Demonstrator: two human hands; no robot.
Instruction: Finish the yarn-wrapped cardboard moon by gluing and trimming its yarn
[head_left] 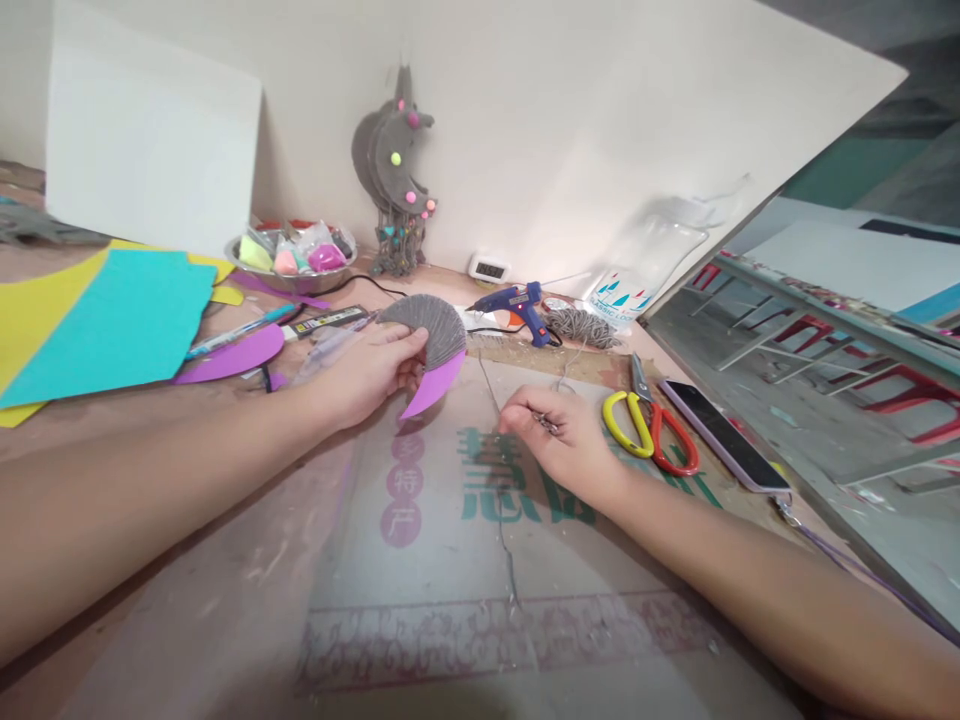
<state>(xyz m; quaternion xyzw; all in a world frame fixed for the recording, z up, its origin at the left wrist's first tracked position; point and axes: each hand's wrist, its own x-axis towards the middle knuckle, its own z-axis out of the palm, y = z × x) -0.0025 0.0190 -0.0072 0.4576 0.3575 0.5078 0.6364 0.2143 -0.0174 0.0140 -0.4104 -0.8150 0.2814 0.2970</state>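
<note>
My left hand [384, 372] grips a crescent moon cutout [441, 345] at its inner edge. Grey yarn is wound closely around most of the crescent, while its lower tip is bare purple. To the right, my right hand [559, 440] is closed on grey yarn [487, 380]; a loose end hangs below the fist onto the plastic sheet [442, 570]. A small bunch of yarn shows within the curled fingers. Behind the hands lie a blue glue gun [517, 308] and a ball of grey yarn [583, 327].
Yellow-and-red-handled scissors [652, 435] and a phone [724, 435] lie on the right. Foam sheets [112, 320], a purple cutout [236, 357] and a metal bowl [292, 275] of supplies are on the left. A finished-looking moon ornament [397, 160] hangs behind, near a small digital clock [489, 268].
</note>
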